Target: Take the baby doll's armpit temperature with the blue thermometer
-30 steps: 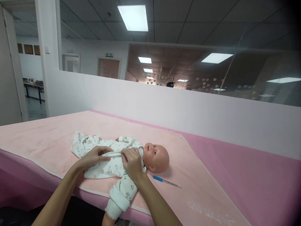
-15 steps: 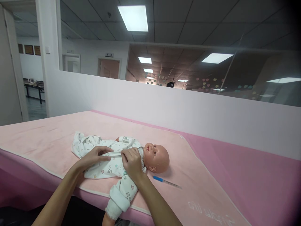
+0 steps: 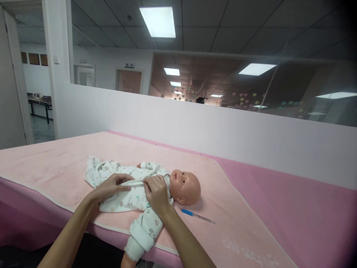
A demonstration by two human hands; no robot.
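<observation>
A baby doll (image 3: 187,186) lies on its back, head to the right, in a white printed baby romper (image 3: 134,197). My right hand (image 3: 156,190) is closed at the doll's chest, its fingertips pinching the romper's front edge. Farther down the same raised edge, my left hand (image 3: 113,186) has the cloth between thumb and fingers, in a loose grip. The doll's near sleeve (image 3: 145,230), cuff turned back, hangs past the table's front edge. A glass thermometer (image 3: 198,216) with a blue end lies beside the doll's head.
Under the doll is a light pink blanket (image 3: 67,156) with a pale edge, spread over a darker pink table cover (image 3: 301,201). A white half wall (image 3: 195,123) with glass above stands behind. At the left is an open doorway (image 3: 41,130).
</observation>
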